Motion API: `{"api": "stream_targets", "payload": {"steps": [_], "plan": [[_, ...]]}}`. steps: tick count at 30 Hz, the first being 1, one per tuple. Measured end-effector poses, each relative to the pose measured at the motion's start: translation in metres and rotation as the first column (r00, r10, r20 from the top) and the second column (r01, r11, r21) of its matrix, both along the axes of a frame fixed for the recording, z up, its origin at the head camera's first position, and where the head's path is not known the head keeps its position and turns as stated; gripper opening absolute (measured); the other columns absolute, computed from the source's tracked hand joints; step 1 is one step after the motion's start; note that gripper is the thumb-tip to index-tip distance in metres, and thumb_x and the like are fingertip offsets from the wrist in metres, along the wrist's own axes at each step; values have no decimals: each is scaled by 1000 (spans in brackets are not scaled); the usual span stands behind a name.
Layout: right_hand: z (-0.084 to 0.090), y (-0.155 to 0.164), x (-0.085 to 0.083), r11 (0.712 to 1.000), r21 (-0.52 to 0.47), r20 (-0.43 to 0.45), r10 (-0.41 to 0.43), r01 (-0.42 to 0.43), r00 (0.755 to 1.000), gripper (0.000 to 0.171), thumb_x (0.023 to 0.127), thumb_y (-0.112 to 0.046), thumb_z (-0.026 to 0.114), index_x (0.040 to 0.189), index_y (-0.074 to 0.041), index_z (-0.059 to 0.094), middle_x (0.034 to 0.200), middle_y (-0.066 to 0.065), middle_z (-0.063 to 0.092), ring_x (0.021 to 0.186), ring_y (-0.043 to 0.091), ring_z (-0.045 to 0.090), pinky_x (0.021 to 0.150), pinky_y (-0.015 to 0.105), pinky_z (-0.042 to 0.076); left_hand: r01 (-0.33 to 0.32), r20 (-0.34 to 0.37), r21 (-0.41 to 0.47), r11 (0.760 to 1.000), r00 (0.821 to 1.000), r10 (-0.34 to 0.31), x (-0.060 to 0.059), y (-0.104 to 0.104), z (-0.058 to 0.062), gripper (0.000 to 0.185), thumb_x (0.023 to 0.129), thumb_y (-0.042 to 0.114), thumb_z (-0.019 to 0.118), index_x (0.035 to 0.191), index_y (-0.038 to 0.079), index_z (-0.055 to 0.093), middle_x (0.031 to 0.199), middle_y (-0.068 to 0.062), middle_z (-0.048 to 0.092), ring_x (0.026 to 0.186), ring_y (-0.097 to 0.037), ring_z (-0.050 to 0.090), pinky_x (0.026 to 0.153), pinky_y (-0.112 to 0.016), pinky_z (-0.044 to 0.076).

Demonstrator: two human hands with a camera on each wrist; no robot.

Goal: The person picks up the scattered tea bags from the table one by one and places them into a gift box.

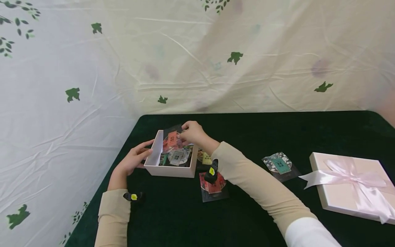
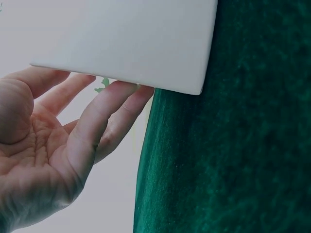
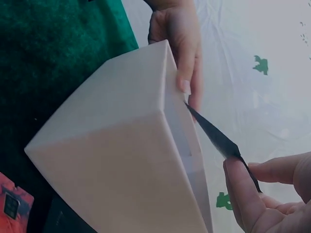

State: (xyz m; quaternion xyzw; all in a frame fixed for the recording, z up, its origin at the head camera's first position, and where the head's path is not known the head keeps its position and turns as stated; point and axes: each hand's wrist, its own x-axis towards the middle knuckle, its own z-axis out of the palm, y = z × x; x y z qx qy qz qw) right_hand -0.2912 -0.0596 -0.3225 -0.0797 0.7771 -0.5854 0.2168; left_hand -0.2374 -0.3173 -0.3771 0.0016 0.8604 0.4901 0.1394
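An open pale pink box [image 1: 171, 168] stands on the dark green table cloth [image 1: 247, 137], with several sleeved picture cards inside. My left hand [image 1: 147, 148] lies flat against the box's left wall, fingers straight; the left wrist view shows the fingertips [image 2: 124, 94] touching the box [image 2: 131, 43]. My right hand [image 1: 182, 136] pinches a clear-sleeved red card packet [image 1: 170, 140] over the box's far side. In the right wrist view the right hand [image 3: 243, 167] nips the packet's dark edge [image 3: 216, 136] beside the box [image 3: 112, 160].
More sleeved cards lie on the cloth: a red one [image 1: 213, 188] in front of the box, a yellow one [image 1: 205, 159] at its right wall, a teal one [image 1: 279, 165] farther right. A pink lid with a ribbon bow [image 1: 351, 187] lies at far right. A leaf-printed sheet [image 1: 92, 68] hangs behind.
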Motion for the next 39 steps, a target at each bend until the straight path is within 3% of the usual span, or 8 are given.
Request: {"api": "stream_targets", "payload": {"steps": [10, 21, 30, 39], "plan": [[-2, 1, 2, 998, -48, 10, -31, 32, 999, 34, 90, -1, 60, 122, 5, 50, 112, 24, 62, 95, 33, 67, 85, 41, 55, -6, 2, 4, 1000, 1000, 6, -1, 2, 1, 60, 97, 39, 50, 150, 19, 29, 141, -27, 41, 122, -46, 47, 83, -50, 54], [6, 20, 6, 999, -33, -61, 0, -2, 998, 36, 90, -4, 61, 122, 7, 52, 108, 23, 63, 97, 36, 66, 85, 40, 55, -10, -11, -5, 1000, 1000, 10, 0, 1, 6, 61, 97, 39, 51, 150, 20, 28, 140, -28, 41, 121, -45, 48, 82, -49, 55], [8, 40, 17, 993, 93, -160, 85, -71, 983, 33, 88, -9, 64, 119, 2, 57, 103, 17, 64, 92, 29, 66, 80, 36, 57, -8, -8, 0, 1000, 1000, 8, 3, 2, 3, 60, 97, 38, 51, 150, 19, 28, 139, -28, 42, 121, -44, 48, 82, -48, 55], [7, 54, 34, 962, 229, -241, 206, -150, 949, 30, 87, -12, 67, 114, -1, 60, 103, 13, 66, 91, 21, 63, 73, 29, 55, -20, -7, -1, 1000, 1000, 20, 4, 2, 1, 59, 98, 37, 51, 150, 20, 29, 140, -27, 43, 121, -44, 49, 81, -47, 55]]}}
